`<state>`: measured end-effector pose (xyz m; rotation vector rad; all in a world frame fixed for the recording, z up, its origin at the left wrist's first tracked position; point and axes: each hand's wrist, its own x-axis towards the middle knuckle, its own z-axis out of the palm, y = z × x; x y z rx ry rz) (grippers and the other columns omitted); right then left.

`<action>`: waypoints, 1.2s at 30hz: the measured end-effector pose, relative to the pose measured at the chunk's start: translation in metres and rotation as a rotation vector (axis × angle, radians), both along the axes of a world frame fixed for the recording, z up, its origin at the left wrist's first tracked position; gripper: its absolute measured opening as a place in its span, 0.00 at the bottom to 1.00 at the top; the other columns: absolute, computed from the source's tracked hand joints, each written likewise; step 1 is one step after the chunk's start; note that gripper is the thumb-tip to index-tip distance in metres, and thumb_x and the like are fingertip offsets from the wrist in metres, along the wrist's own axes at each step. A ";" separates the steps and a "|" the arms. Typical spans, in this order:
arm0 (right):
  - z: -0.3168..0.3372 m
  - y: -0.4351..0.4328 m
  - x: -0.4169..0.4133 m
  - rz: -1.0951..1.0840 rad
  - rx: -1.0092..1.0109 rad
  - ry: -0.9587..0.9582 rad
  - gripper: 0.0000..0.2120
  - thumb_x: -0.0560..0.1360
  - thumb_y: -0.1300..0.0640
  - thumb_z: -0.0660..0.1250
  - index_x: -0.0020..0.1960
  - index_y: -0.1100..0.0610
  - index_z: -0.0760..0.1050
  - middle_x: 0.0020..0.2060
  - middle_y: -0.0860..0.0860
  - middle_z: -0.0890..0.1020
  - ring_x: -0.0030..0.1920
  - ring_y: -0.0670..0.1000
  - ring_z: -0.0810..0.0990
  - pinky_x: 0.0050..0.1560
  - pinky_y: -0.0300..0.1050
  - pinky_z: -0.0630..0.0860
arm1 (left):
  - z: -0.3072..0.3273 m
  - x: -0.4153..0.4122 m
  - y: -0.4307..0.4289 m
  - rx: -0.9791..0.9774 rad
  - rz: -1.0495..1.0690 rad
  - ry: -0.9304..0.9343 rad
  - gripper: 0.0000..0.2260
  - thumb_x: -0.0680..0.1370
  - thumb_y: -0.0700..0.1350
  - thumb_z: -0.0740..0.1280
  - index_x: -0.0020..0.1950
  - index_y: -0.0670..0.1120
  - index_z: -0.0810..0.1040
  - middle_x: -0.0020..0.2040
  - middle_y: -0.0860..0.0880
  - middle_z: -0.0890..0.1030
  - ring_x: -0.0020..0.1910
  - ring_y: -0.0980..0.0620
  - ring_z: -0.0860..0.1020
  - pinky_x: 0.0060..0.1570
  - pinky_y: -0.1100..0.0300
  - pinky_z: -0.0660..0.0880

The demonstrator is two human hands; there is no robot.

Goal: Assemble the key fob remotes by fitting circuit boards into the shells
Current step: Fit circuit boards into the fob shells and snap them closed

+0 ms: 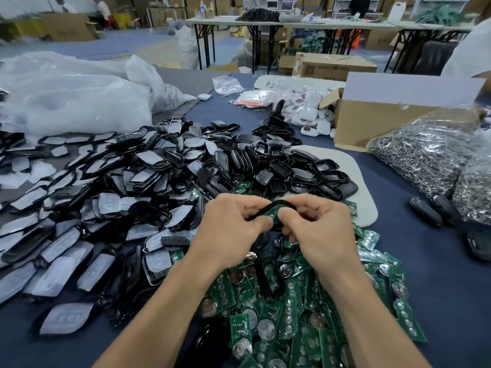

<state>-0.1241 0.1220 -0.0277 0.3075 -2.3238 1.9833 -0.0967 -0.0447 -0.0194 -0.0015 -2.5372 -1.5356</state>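
Shell (pixel 259 209), board (pixel 275 213) between left hand (pixel 231 221), right hand (pixel 318 229)

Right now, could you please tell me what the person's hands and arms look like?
Both are bare: the left hand and right hand wear no gloves or visible rings, and no sleeve, watch or bracelet shows above either wrist.
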 end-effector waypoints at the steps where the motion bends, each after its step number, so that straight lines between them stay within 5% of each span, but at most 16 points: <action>1: 0.001 0.000 -0.001 0.014 -0.031 -0.018 0.12 0.74 0.61 0.75 0.46 0.43 0.87 0.32 0.51 0.85 0.30 0.50 0.82 0.33 0.45 0.80 | 0.000 0.001 -0.001 0.043 0.010 -0.003 0.13 0.77 0.40 0.76 0.53 0.58 0.88 0.43 0.62 0.88 0.43 0.62 0.86 0.48 0.62 0.82; 8: 0.001 0.000 0.001 0.019 0.054 -0.006 0.18 0.73 0.65 0.77 0.44 0.40 0.87 0.30 0.52 0.85 0.27 0.50 0.81 0.29 0.41 0.77 | -0.001 0.002 -0.002 -0.104 -0.052 0.033 0.16 0.74 0.42 0.75 0.53 0.64 0.84 0.42 0.66 0.86 0.44 0.67 0.84 0.49 0.68 0.80; 13: 0.004 -0.010 0.007 -0.049 0.176 0.033 0.10 0.75 0.57 0.76 0.51 0.42 0.85 0.36 0.44 0.87 0.33 0.48 0.85 0.40 0.52 0.85 | 0.000 -0.003 -0.008 0.001 0.159 0.086 0.18 0.74 0.40 0.76 0.48 0.66 0.84 0.40 0.67 0.85 0.42 0.66 0.84 0.46 0.67 0.81; 17: 0.012 -0.023 0.021 -0.003 0.353 0.081 0.13 0.76 0.59 0.75 0.48 0.39 0.84 0.41 0.32 0.85 0.45 0.35 0.84 0.50 0.34 0.80 | 0.007 -0.003 -0.036 0.289 0.524 0.172 0.16 0.75 0.38 0.76 0.41 0.62 0.83 0.38 0.61 0.86 0.34 0.55 0.85 0.35 0.55 0.84; 20: 0.021 -0.046 0.023 0.051 0.420 0.115 0.14 0.78 0.61 0.72 0.52 0.42 0.85 0.43 0.35 0.85 0.45 0.31 0.81 0.44 0.22 0.75 | 0.012 -0.005 -0.063 0.680 0.750 0.261 0.14 0.78 0.32 0.72 0.54 0.51 0.83 0.42 0.50 0.87 0.35 0.55 0.86 0.36 0.62 0.83; 22: 0.026 -0.071 0.017 0.123 0.543 0.160 0.13 0.80 0.60 0.70 0.56 0.43 0.86 0.47 0.38 0.85 0.38 0.35 0.81 0.38 0.22 0.73 | 0.017 -0.006 -0.078 0.928 0.831 0.324 0.15 0.80 0.29 0.68 0.63 0.42 0.78 0.46 0.46 0.84 0.34 0.56 0.85 0.38 0.62 0.82; 25: 0.031 -0.111 0.002 0.269 0.720 0.240 0.15 0.82 0.60 0.65 0.62 0.47 0.83 0.51 0.51 0.85 0.30 0.43 0.76 0.31 0.30 0.72 | 0.020 -0.002 -0.092 1.120 0.866 0.414 0.17 0.80 0.26 0.62 0.63 0.43 0.73 0.46 0.46 0.83 0.33 0.54 0.81 0.36 0.61 0.80; 26: 0.033 -0.122 -0.002 0.322 0.767 0.256 0.16 0.82 0.60 0.65 0.66 0.47 0.81 0.54 0.54 0.84 0.35 0.46 0.78 0.34 0.31 0.72 | 0.021 0.000 -0.094 1.137 0.871 0.423 0.17 0.80 0.26 0.61 0.61 0.45 0.72 0.45 0.46 0.83 0.33 0.53 0.80 0.34 0.61 0.78; 29: 0.031 -0.146 -0.011 0.479 0.989 0.327 0.22 0.81 0.59 0.67 0.74 0.49 0.73 0.67 0.52 0.79 0.64 0.56 0.77 0.63 0.51 0.76 | 0.018 0.004 -0.097 1.119 0.911 0.416 0.16 0.80 0.27 0.60 0.58 0.47 0.73 0.43 0.48 0.83 0.30 0.54 0.78 0.29 0.63 0.74; 32: 0.029 -0.145 -0.010 0.485 1.059 0.322 0.18 0.77 0.61 0.69 0.64 0.47 0.80 0.55 0.50 0.84 0.60 0.55 0.79 0.60 0.50 0.78 | 0.017 0.005 -0.100 1.129 0.924 0.403 0.16 0.80 0.27 0.60 0.60 0.45 0.74 0.42 0.48 0.83 0.29 0.55 0.78 0.28 0.64 0.74; 36: 0.025 -0.126 -0.004 0.285 0.827 0.361 0.12 0.74 0.63 0.71 0.49 0.47 0.86 0.43 0.49 0.84 0.44 0.51 0.81 0.45 0.42 0.75 | 0.018 0.001 -0.098 1.136 0.915 0.396 0.16 0.80 0.27 0.61 0.59 0.46 0.74 0.42 0.48 0.83 0.28 0.56 0.77 0.27 0.64 0.73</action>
